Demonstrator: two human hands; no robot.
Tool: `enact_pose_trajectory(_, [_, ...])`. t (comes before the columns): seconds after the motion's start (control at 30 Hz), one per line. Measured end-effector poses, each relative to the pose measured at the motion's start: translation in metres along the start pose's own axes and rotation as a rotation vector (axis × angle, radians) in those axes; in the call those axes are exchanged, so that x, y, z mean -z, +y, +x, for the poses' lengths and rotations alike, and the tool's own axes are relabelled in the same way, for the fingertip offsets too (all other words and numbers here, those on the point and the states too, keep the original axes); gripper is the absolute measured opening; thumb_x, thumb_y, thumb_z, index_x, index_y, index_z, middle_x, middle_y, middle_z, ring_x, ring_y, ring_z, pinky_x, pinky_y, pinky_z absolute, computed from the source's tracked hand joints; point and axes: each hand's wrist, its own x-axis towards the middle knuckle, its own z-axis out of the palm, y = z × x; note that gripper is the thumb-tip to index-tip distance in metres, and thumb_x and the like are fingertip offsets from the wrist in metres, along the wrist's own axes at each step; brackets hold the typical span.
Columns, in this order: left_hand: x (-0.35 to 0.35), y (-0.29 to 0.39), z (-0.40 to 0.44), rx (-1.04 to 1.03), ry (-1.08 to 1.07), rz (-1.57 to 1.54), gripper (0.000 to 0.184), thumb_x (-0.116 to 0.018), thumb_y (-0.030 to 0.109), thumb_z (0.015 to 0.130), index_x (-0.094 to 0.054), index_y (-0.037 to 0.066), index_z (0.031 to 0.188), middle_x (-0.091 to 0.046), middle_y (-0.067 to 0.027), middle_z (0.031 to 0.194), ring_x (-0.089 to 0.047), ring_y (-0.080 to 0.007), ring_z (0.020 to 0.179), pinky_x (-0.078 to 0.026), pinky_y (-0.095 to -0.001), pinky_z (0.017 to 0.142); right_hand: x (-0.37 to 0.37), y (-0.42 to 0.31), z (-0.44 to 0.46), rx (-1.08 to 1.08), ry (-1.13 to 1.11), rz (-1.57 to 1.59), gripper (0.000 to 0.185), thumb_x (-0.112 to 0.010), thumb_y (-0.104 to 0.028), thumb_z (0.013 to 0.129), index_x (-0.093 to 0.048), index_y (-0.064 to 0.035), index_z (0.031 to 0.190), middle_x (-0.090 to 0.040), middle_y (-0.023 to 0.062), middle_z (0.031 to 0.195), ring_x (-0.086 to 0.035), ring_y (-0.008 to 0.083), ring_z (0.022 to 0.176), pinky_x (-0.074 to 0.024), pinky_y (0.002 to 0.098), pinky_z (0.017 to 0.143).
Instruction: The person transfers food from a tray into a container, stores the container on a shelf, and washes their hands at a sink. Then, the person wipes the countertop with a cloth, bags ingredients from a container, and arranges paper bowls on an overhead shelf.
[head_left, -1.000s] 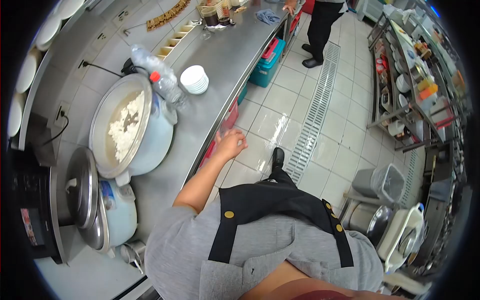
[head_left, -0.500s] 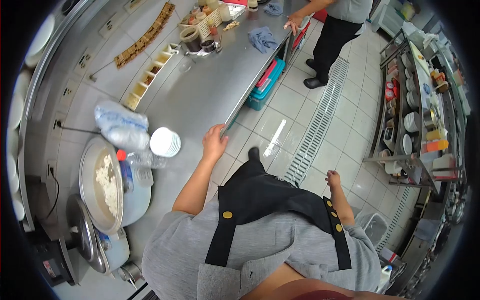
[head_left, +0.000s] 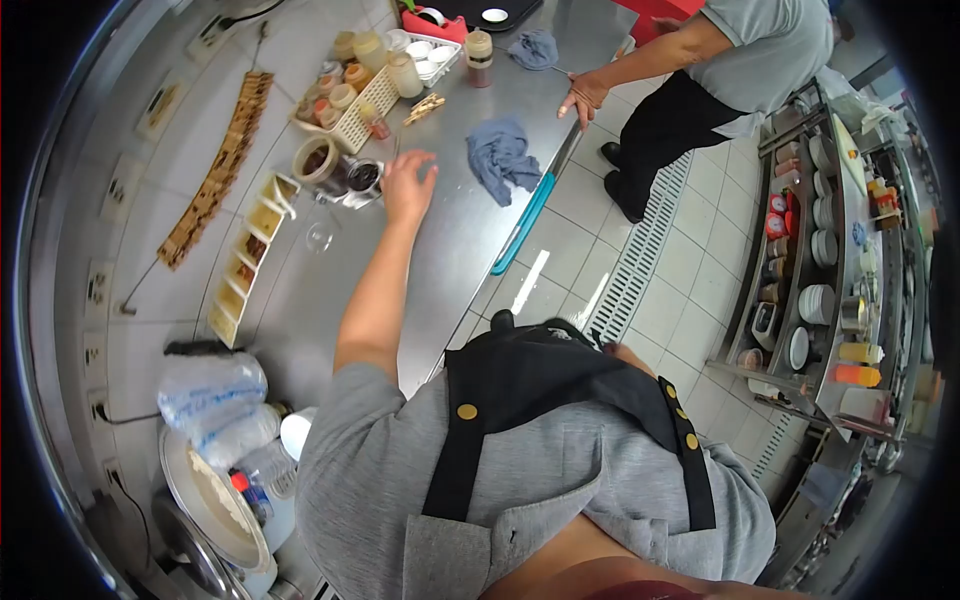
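Observation:
My left hand (head_left: 408,190) is reaching out over the steel counter (head_left: 360,285), its fingers apart and holding nothing. Just left of its fingertips stands a small container of dark contents (head_left: 363,178). Beside that is a larger tub with brown contents (head_left: 319,163). A crumpled blue cloth (head_left: 500,158) lies on the counter to the right of the hand. Only a sliver of my right hand or forearm (head_left: 630,362) shows past the black apron (head_left: 560,395); its fingers are hidden.
A white basket (head_left: 365,120) of bottles and a long tray of ingredients (head_left: 250,260) line the wall side. A co-worker's hand (head_left: 585,95) rests on the counter's edge. A steel basin with white flour-like contents (head_left: 215,500) sits lower left; shelving (head_left: 800,260) stands right.
I have moved forward along the counter. My left hand has gone from the counter's edge to beside the dark container. My right hand has dropped mostly behind the apron.

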Motion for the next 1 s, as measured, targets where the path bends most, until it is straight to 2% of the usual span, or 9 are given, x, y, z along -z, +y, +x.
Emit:
enact_pose_trajectory(0.1, [-0.040,-0.012,0.076,0.005,-0.019,0.090,0.028,-0.075,0.020,0.079,-0.070,0.017,0.107,-0.065,-0.0040,0.115,-0.057,-0.0284,0.111,-0.046,-0.0425,0.094,0.127,-0.097,-0.023,0.098,0.232,0.081,0.047,-0.072,-0.031,0.083,-0.064,-0.0011,0.119,-0.067,0.0213,0.114,-0.064,0.0367,0.109,-0.0509,0.0425,0.092])
enact_pose_trajectory(0.17, [-0.073,-0.036,0.117,0.180,-0.040,0.280,0.028,-0.068,0.018,0.084,-0.067,0.016,0.112,-0.064,-0.0069,0.114,-0.058,-0.0288,0.109,-0.048,-0.0432,0.091,0.180,-0.131,0.008,0.224,0.300,0.120,0.044,-0.071,-0.029,0.086,-0.063,-0.0027,0.121,-0.066,0.0191,0.118,-0.064,0.0350,0.108,-0.0514,0.0416,0.092])
enact_pose_trajectory(0.23, [-0.106,-0.065,0.147,0.152,-0.071,0.352,0.029,-0.064,0.017,0.087,-0.065,0.015,0.116,-0.063,-0.0077,0.113,-0.059,-0.0287,0.109,-0.049,-0.0432,0.090,0.232,-0.177,0.031,0.301,0.323,0.197,0.039,-0.068,-0.026,0.089,-0.063,-0.0048,0.122,-0.065,0.0171,0.120,-0.065,0.0330,0.107,-0.0519,0.0403,0.091])
enact_pose_trajectory(0.3, [-0.128,-0.077,0.165,0.142,-0.110,0.422,0.030,-0.059,0.016,0.089,-0.063,0.015,0.119,-0.062,-0.0085,0.113,-0.060,-0.0286,0.108,-0.050,-0.0432,0.089,0.282,-0.233,0.043,0.544,0.402,0.217,0.032,-0.066,-0.018,0.090,-0.063,-0.0048,0.119,-0.065,0.0150,0.113,-0.067,0.0295,0.097,-0.0527,0.0379,0.086])
enact_pose_trajectory(0.37, [-0.138,-0.072,0.174,0.242,-0.249,0.453,0.036,-0.059,0.013,0.089,-0.060,0.018,0.125,-0.060,-0.0051,0.120,-0.056,-0.0276,0.116,-0.046,-0.0462,0.094,0.319,-0.274,0.074,0.689,0.330,0.280,0.030,-0.067,-0.016,0.089,-0.063,-0.0045,0.116,-0.065,0.0148,0.110,-0.067,0.0269,0.090,-0.0531,0.0360,0.079])
enact_pose_trajectory(0.5, [-0.136,-0.054,0.168,0.301,-0.304,0.518,0.031,-0.057,0.018,0.090,-0.061,0.021,0.120,-0.060,-0.0050,0.116,-0.059,-0.0272,0.110,-0.045,-0.0484,0.091,0.381,-0.358,0.104,0.795,0.161,0.233,0.027,-0.068,-0.015,0.088,-0.064,-0.0056,0.113,-0.065,0.0133,0.107,-0.067,0.0244,0.085,-0.0527,0.0347,0.074])
enact_pose_trajectory(0.7, [-0.109,-0.004,0.153,0.548,-0.415,0.389,0.049,-0.078,0.021,0.073,-0.061,0.024,0.119,-0.059,-0.0008,0.116,-0.054,-0.0257,0.116,-0.042,-0.0480,0.092,0.407,-0.468,0.176,1.087,0.073,0.067,0.027,-0.069,-0.014,0.084,-0.064,-0.0064,0.110,-0.065,0.0126,0.103,-0.065,0.0307,0.084,-0.0521,0.0376,0.074])
enact_pose_trajectory(0.87, [-0.137,0.011,0.165,0.218,-0.365,0.364,0.038,-0.080,0.022,0.071,-0.068,0.022,0.107,-0.059,0.0008,0.110,-0.052,-0.0212,0.114,-0.040,-0.0427,0.093,0.392,-0.539,0.237,1.026,0.138,0.068,0.025,-0.063,-0.006,0.084,-0.065,-0.0063,0.110,-0.064,0.0143,0.108,-0.064,0.0333,0.097,-0.0521,0.0408,0.083])
enact_pose_trajectory(1.0, [-0.155,0.009,0.162,0.264,-0.405,0.334,0.036,-0.078,0.019,0.072,-0.068,0.021,0.106,-0.059,0.0011,0.109,-0.051,-0.0194,0.115,-0.041,-0.0407,0.092,0.386,-0.545,0.250,1.003,0.108,-0.166,0.033,-0.064,-0.003,0.080,-0.065,-0.0076,0.112,-0.063,0.0146,0.113,-0.063,0.0335,0.101,-0.0522,0.0408,0.087])
